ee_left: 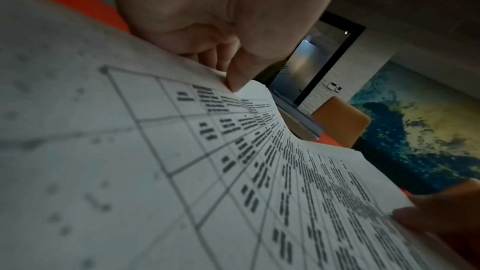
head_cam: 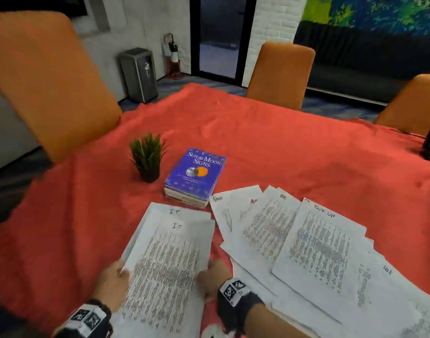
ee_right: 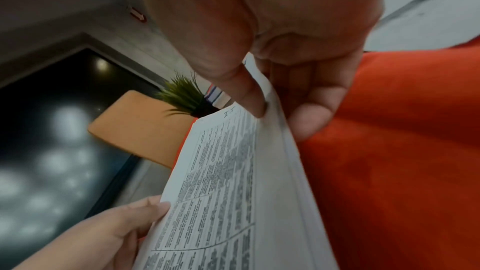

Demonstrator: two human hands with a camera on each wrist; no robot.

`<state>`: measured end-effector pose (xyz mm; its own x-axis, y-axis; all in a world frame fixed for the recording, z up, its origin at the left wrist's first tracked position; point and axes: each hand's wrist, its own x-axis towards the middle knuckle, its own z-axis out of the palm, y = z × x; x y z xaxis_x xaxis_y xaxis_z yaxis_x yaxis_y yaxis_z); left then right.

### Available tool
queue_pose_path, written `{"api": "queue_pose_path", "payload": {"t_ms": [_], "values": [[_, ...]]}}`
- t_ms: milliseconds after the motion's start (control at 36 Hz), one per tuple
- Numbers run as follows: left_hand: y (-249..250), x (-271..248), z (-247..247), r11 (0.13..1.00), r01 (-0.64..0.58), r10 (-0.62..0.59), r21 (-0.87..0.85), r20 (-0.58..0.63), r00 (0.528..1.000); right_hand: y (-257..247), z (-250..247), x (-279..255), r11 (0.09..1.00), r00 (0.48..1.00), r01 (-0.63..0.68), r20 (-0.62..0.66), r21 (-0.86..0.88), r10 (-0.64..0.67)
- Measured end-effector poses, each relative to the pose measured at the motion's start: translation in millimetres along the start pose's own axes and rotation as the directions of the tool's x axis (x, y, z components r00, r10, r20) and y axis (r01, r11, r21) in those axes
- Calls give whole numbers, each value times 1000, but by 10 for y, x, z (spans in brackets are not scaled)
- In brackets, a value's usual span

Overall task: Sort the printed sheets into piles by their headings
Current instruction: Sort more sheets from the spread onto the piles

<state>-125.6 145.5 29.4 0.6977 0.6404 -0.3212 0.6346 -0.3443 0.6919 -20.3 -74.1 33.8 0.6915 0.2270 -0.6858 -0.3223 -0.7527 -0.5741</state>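
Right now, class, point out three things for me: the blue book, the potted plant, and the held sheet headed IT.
blue book (head_cam: 195, 173): head view, middle of its front cover.
potted plant (head_cam: 147, 154): head view, its green leaves.
held sheet headed IT (head_cam: 167, 259): head view, middle of its printed text.

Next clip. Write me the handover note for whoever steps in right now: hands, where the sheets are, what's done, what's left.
Left hand pinches the left edge of the IT sheets; right hand pinches their right edge.
They are held just above the red cloth, two IT headings showing.
Done: IT sheets gathered.
Left: the fanned sheets on the right lie overlapped with mixed headings, unsorted; set IT down, then pile those.
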Motion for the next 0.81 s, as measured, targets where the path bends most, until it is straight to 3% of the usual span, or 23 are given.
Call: {"api": "queue_pose_path", "payload": {"t_ms": [111, 389, 694, 806], "values": [[-52, 208, -98, 1000, 29, -29, -1, -23, 999, -192, 64, 107, 999, 999, -7, 45, 31, 5], [65, 574, -119, 998, 9, -8, 60, -20, 1000, -371, 133, 438, 995, 997, -70, -13, 69, 71], [88, 578, -41, 996, 7, -6, 90, -8, 1000, -397, 107, 346, 998, 985, -61, -162, -32, 55], [26, 558, -102, 974, 92, -93, 206, -5, 996, -384, 124, 251, 997, 969, -70, -240, -32, 61]]}}
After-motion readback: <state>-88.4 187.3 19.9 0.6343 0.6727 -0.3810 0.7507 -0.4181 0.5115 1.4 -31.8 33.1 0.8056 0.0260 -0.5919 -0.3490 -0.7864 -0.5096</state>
